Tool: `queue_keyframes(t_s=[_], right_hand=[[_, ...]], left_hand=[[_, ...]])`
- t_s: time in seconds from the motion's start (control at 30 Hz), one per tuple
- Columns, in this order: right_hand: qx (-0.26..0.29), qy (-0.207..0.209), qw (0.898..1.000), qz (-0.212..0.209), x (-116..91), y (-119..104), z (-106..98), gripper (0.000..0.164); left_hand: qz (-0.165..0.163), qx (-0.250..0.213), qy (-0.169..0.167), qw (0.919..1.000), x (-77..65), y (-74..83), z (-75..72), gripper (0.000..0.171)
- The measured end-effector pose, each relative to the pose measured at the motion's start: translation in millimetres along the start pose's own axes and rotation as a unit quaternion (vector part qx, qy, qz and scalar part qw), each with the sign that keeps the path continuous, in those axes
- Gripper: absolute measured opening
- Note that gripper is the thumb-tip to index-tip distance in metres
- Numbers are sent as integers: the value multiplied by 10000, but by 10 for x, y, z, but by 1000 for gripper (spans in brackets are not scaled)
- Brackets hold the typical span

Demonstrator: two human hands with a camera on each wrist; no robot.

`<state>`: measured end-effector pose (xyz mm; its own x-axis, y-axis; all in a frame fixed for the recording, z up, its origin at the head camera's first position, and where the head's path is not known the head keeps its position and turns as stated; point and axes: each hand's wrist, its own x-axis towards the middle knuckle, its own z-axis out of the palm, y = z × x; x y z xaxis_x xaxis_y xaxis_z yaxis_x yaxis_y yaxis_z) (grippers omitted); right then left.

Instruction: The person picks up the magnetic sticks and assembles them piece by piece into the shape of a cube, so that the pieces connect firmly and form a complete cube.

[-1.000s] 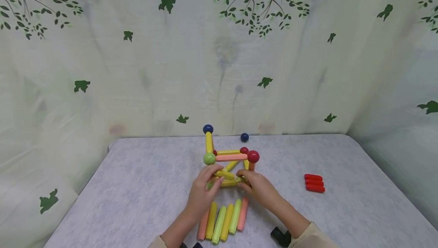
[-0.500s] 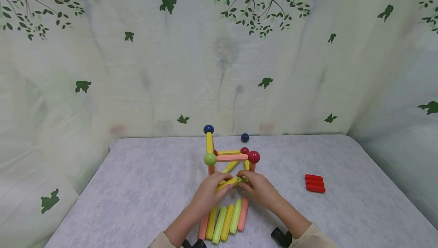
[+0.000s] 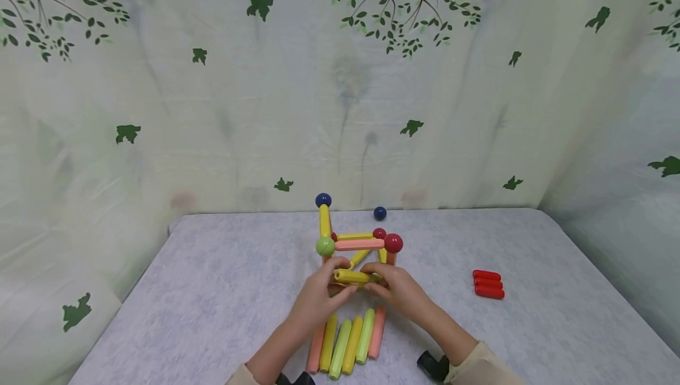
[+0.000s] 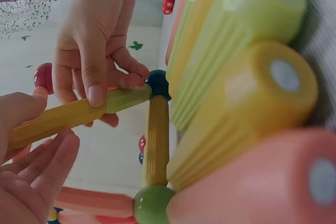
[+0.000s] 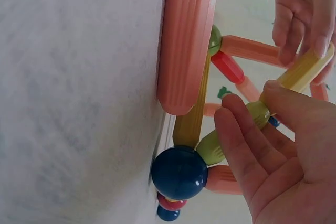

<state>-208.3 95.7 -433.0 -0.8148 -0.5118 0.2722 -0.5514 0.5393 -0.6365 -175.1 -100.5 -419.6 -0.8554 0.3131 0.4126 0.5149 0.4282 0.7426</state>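
While the right hand (image 3: 402,287) pinches the light green stick (image 4: 128,99) where it meets the yellow stick (image 3: 350,276), the left hand (image 3: 319,290) has thumb and fingers parted around that yellow stick's far end; whether they touch it I cannot tell. The pinch sits right at the joint, probably because two slanting sticks set end to end would sag there first. Just beyond the right hand's fingertips, the light green stick meets a blue ball (image 5: 179,173) that appears to rest on the table (image 3: 239,284), likely serving as its footing. The ball-and-stick frame (image 3: 359,245) rises beyond both hands, which work at its near side. Below the hands lie six loose sticks (image 3: 340,349) in a row, seemingly for easy reach; three red sticks (image 3: 488,284) lie well right of the right hand, perhaps set aside
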Motion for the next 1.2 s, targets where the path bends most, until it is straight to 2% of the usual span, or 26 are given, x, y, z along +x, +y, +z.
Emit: queue_keyframes(t_s=[0.07,0.17,0.23,0.3,0.4,0.5,0.8,1.1,1.17,1.2], right_hand=[[-13,52,10000,-20,9,-2,11,26],[26,189,9998,48,19,-3,35,26],[65,323,9994,100,25,-5,55,26],[128,457,9987,182,32,-13,76,26],[146,611,9975,308,49,-32,113,28],[130,700,9963,475,66,-62,140,29],[89,934,9935,649,112,-116,156,24],[386,972,9899,955,121,-123,183,28],[304,1032,9910,800,94,-133,165,30],[227,1148,9915,573,74,-132,148,30]], left_hand=[[401,656,350,9964,-49,8,-35,43],[878,1650,1085,9764,-88,28,-91,51],[943,2008,1415,9648,-70,35,-127,57],[745,2241,1525,9597,-20,36,-154,65],[385,2343,1414,9611,65,22,-185,71],[241,2329,1322,9632,129,5,-197,67],[281,1746,1371,9746,206,-8,-202,49],[65,1447,1409,9794,203,-29,-189,48],[62,1396,1408,9801,201,-33,-181,49],[41,1341,1406,9809,199,-36,-176,49]])
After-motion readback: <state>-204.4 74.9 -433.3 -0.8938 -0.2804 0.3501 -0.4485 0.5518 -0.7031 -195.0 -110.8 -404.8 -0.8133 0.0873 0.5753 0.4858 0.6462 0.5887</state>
